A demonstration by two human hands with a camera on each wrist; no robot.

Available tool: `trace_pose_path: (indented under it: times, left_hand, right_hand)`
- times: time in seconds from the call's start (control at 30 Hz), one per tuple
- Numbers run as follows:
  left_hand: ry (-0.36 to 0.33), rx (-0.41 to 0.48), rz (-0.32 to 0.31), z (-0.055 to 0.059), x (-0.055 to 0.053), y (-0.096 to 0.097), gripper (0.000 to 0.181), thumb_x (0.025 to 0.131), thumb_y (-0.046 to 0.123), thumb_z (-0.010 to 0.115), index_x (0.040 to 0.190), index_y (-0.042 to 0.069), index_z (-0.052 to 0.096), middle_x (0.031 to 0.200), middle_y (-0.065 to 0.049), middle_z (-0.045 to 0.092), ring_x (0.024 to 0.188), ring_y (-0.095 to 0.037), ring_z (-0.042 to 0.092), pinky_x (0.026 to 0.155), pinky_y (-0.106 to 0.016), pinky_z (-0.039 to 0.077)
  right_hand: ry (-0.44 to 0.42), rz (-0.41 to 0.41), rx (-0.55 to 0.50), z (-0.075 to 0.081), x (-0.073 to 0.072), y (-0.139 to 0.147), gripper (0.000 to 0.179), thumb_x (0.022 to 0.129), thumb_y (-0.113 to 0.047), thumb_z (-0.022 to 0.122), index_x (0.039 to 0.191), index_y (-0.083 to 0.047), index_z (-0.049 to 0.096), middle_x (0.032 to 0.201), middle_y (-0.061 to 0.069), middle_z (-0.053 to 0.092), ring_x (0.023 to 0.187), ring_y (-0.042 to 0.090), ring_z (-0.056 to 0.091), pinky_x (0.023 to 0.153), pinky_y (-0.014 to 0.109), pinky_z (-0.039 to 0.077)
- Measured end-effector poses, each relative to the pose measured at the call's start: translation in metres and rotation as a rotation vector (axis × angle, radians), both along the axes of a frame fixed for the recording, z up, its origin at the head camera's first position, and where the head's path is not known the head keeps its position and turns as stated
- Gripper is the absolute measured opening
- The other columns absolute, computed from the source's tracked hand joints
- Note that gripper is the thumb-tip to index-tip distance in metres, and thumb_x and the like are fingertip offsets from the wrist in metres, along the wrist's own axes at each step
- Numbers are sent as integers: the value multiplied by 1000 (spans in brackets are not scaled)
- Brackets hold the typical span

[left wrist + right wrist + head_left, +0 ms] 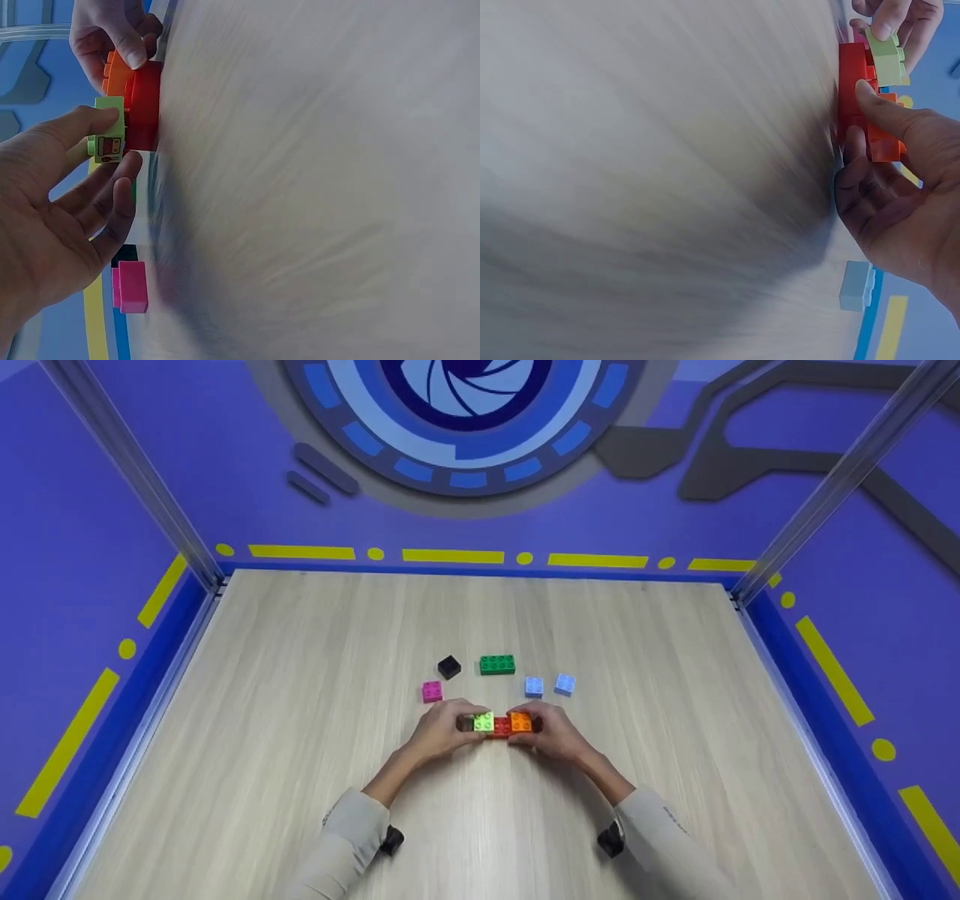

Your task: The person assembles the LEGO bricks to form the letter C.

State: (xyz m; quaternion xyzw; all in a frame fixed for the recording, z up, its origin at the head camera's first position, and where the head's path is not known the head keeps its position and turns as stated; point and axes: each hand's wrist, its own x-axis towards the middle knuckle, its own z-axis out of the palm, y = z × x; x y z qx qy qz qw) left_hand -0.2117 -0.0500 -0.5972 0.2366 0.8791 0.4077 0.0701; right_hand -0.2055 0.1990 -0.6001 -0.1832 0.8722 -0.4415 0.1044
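In the head view my left hand [444,729] pinches a light green brick [484,723] between thumb and fingers. The green brick sits at the left end of a red brick [502,727]; the right wrist view has it slightly tilted there, and whether it is pressed down I cannot tell. An orange brick [520,722] is mounted on the red brick's right end. My right hand [555,731] grips that end, its thumb against the red brick's side in the right wrist view. A printed picture shows on the green brick [109,129] in the left wrist view.
Beyond the hands lie a pink brick [432,691], a black brick [449,667], a longer green brick [497,664] and two light blue bricks, one nearer the middle [534,687], another farther right [565,684]. Blue panels [480,529] border the wooden table [300,660].
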Motion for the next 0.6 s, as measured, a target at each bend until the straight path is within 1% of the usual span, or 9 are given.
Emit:
trace_pose_path:
  times: [0.2, 0.43, 0.5, 0.6]
  left_hand:
    - [25, -18, 24, 3, 0, 1, 38, 82, 14, 84, 119, 10, 77, 107, -7, 76, 88, -16, 60, 75, -27, 45]
    - [30, -24, 44, 1, 1, 1, 39, 80, 13, 84, 119, 9, 76, 109, -9, 75, 92, -20, 64, 77, -29, 47]
    - [33, -23, 43, 0, 2, 0, 39, 81, 12, 83, 119, 8, 76, 110, -10, 75, 95, -22, 66, 79, -33, 51]
    - [36, -21, 34, 0, 3, -1, 39, 82, 12, 83, 120, 6, 75, 114, -12, 75, 103, -26, 69, 88, -43, 55]
  right_hand:
    - [-31, -19, 18, 2, 0, 0, 38, 87, -14, 81, 123, -6, 71, 119, 11, 70, 99, 18, 58, 89, 26, 49]
    - [-40, -27, 28, 4, 1, -1, 38, 87, -14, 81, 123, -7, 71, 119, 10, 70, 100, 18, 58, 91, 30, 49]
    - [-37, -26, 31, 4, 1, -2, 38, 87, -16, 82, 122, -7, 72, 117, 10, 70, 99, 18, 58, 91, 31, 49]
    - [-23, -29, 41, 3, 1, -3, 37, 86, -17, 82, 121, -6, 72, 116, 10, 70, 97, 18, 58, 88, 30, 49]
